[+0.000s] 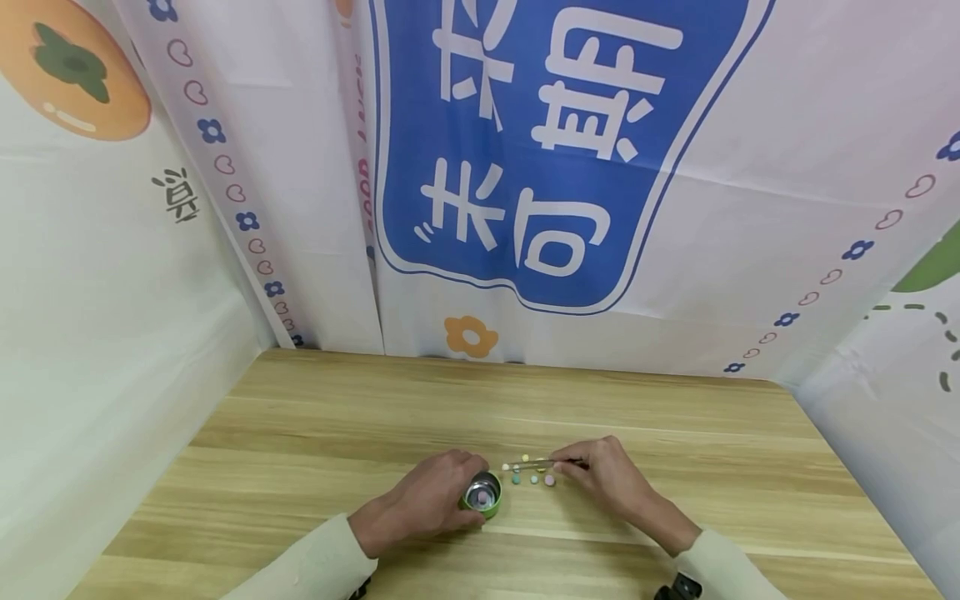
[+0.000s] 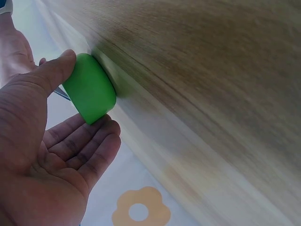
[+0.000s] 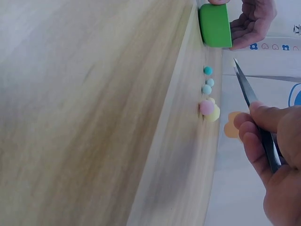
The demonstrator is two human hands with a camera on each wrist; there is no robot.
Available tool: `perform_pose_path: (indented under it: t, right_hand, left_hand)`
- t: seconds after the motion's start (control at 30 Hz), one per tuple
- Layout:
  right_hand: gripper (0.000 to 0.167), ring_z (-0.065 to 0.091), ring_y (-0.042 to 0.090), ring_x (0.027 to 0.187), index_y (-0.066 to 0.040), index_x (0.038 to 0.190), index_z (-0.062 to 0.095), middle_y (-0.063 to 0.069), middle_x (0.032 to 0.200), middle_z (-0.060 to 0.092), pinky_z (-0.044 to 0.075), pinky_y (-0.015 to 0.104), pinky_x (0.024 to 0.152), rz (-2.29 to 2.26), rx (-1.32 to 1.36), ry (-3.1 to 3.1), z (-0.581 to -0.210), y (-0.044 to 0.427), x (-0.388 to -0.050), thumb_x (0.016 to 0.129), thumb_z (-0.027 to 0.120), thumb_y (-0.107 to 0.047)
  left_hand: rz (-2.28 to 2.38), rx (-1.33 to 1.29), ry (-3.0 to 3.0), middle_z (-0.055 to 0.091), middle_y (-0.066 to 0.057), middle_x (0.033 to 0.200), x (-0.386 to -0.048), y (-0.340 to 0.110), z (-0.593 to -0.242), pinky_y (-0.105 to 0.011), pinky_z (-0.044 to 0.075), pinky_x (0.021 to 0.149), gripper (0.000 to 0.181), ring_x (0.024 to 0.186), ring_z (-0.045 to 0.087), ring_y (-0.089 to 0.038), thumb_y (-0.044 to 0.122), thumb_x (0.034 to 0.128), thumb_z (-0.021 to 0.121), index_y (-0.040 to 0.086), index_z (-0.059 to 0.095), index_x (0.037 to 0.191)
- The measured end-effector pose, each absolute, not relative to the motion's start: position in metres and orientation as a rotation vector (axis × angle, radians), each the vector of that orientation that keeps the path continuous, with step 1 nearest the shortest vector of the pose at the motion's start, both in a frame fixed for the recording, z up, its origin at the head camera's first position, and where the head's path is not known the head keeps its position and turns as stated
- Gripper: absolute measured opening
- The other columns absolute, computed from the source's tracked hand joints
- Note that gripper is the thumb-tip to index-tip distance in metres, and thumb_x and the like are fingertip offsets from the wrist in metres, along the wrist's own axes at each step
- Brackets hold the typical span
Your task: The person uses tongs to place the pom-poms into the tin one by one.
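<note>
My left hand (image 1: 429, 497) holds a small green cup (image 2: 91, 89) on the table, thumb on one side and fingers on the other. In the head view the cup has a silvery inside, and a pink ball (image 1: 482, 497) lies in it. My right hand (image 1: 611, 475) pinches dark metal tweezers (image 3: 251, 94) between thumb and fingers. The tweezers point left toward the cup, above the table. A tiny pale yellow ball (image 1: 506, 467) appears at their tips, just right of the cup's rim; the grip on it is too small to make out.
Several small balls lie loose on the wooden table (image 1: 337, 433) right of the cup, among them a teal ball (image 3: 208, 70), a pink one (image 3: 206, 107) and a yellow one (image 3: 214, 114). A printed white cloth (image 1: 690, 275) hangs behind the table, with more cloth at both sides.
</note>
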State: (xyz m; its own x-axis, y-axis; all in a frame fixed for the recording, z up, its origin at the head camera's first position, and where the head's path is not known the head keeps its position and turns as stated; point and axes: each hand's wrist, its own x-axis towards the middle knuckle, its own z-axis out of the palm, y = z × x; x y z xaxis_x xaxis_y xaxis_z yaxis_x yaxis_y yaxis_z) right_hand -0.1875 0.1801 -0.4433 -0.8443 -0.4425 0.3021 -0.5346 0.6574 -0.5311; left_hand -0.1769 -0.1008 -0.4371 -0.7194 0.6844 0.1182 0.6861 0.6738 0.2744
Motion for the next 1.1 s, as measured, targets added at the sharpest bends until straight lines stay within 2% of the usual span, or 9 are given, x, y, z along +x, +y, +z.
perform_pose_path:
  t: [0.17, 0.3, 0.63, 1.1]
  right_hand:
    - [0.014, 0.059, -0.003, 0.066, -0.007, 0.097, 0.078, 0.008, 0.092, 0.077, 0.050, 0.016, 0.056, 0.982, 0.881, -2.670, -0.4430, 0.1809, -0.1862, 0.084, 0.074, -0.009]
    - [0.014, 0.051, -0.007, 0.062, -0.007, 0.098, 0.078, 0.008, 0.091, 0.077, 0.047, 0.016, 0.051, 1.034, 0.918, -2.670, -0.4438, 0.1806, -0.1856, 0.084, 0.075, -0.010]
    - [0.012, 0.064, -0.004, 0.074, -0.008, 0.095, 0.078, 0.006, 0.090, 0.077, 0.052, 0.016, 0.058, 1.061, 0.951, -2.653, -0.4462, 0.1770, -0.1852, 0.083, 0.076, -0.009]
    - [0.010, 0.067, -0.002, 0.078, -0.008, 0.095, 0.078, 0.006, 0.090, 0.077, 0.053, 0.016, 0.061, 1.066, 0.962, -2.672, -0.4473, 0.1730, -0.1840, 0.085, 0.074, -0.009]
  left_hand:
    - [-0.479, -1.172, -2.870, 0.068, 0.002, 0.093, -0.1771, -0.1008, -0.4369, -0.019, 0.050, 0.070, 0.047, 0.083, 0.058, -0.004, 0.034, 0.0747, 0.086, 0.007, 0.063, 0.106]
    - [-0.480, -1.175, -2.866, 0.068, 0.002, 0.093, -0.1774, -0.1008, -0.4368, -0.018, 0.050, 0.069, 0.046, 0.082, 0.058, -0.003, 0.034, 0.0752, 0.085, 0.008, 0.063, 0.106]
    - [-0.478, -1.168, -2.877, 0.067, 0.003, 0.092, -0.1768, -0.1006, -0.4359, -0.019, 0.050, 0.069, 0.046, 0.081, 0.057, -0.004, 0.034, 0.0748, 0.086, 0.008, 0.063, 0.105]
    - [-0.490, -1.161, -2.884, 0.068, 0.001, 0.093, -0.1760, -0.1006, -0.4352, -0.018, 0.050, 0.069, 0.046, 0.082, 0.059, -0.004, 0.033, 0.0755, 0.085, 0.008, 0.062, 0.107]
